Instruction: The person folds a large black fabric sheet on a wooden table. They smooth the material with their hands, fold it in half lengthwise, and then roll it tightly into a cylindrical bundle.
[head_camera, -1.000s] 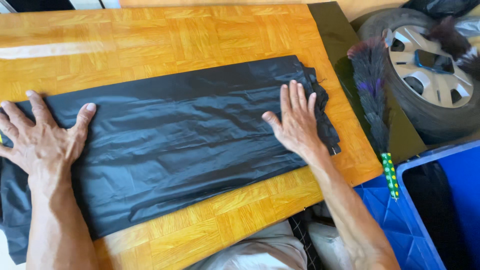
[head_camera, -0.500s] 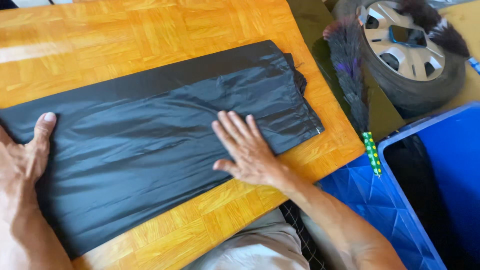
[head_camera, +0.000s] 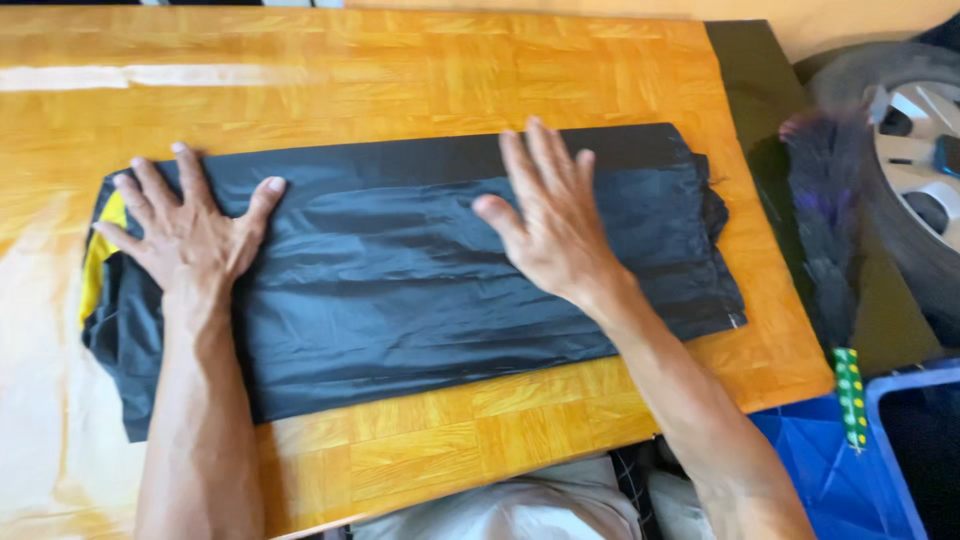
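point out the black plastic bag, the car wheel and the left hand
black plastic bag (head_camera: 420, 300): head view, on the flat middle of the folded sheet.
car wheel (head_camera: 925, 170): head view, on the silver rim at the right edge.
left hand (head_camera: 190, 235): head view, on the back of the hand.

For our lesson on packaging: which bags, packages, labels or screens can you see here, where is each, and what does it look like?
Black plastic bag: flat on the wooden table, under both hands, long rectangle, yellow strip at its left end.
Blue crate: bottom right beside the table, ribbed plastic.
No labels or screens show.
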